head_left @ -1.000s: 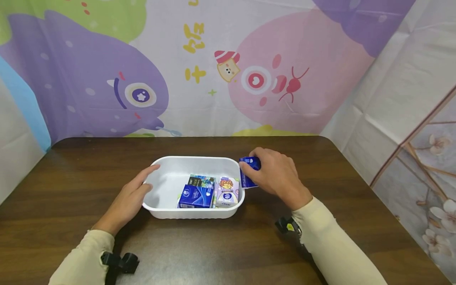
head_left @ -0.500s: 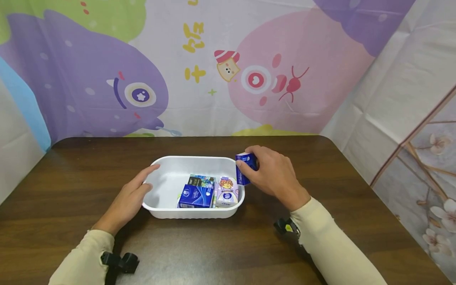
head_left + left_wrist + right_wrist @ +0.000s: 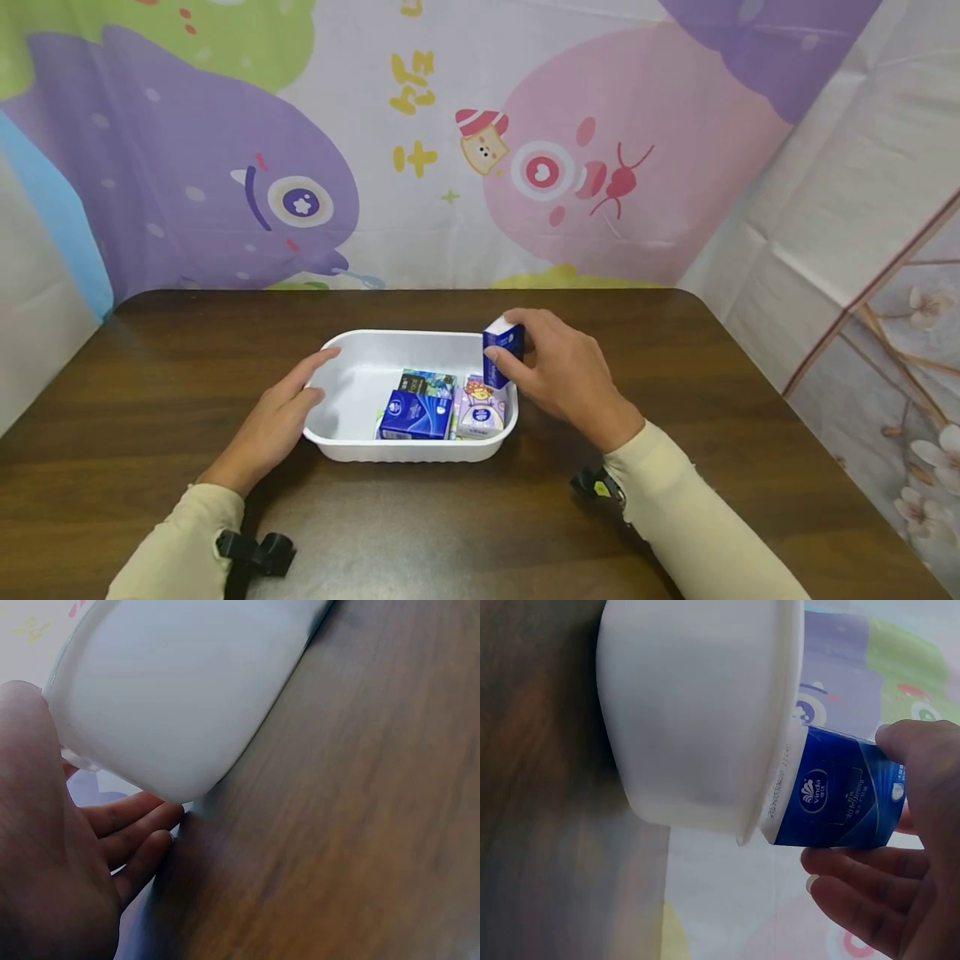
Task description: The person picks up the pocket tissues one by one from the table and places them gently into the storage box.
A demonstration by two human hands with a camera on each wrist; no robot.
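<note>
My right hand (image 3: pixel 570 375) pinches a blue Vinda tissue pack (image 3: pixel 840 787) between thumb and fingers. It stands upright over the right end of a white plastic basin (image 3: pixel 405 451), its lower end overlapping the rim in the right wrist view. At the basin's left end my left hand (image 3: pixel 273 421) holds the rim, thumb and index finger over the edge; the left wrist view shows other fingers (image 3: pixel 135 825) against the outer wall. Inside the basin lie another blue tissue pack (image 3: pixel 416 415), a dark patterned pack (image 3: pixel 427 382) and a purple cartoon pack (image 3: pixel 482 418), grouped toward the right.
The basin stands on a dark brown wooden table (image 3: pixel 420 525). Behind it hangs a cartoon-printed cloth (image 3: pixel 420 242), and a floral cloth (image 3: pixel 885 400) hangs along the right side. Bare white floor shows in the basin's left half.
My right hand has moved left with the blue tissue pack, from beside the basin to over its right end, turning the pack more upright. My left hand stays at the rim.
</note>
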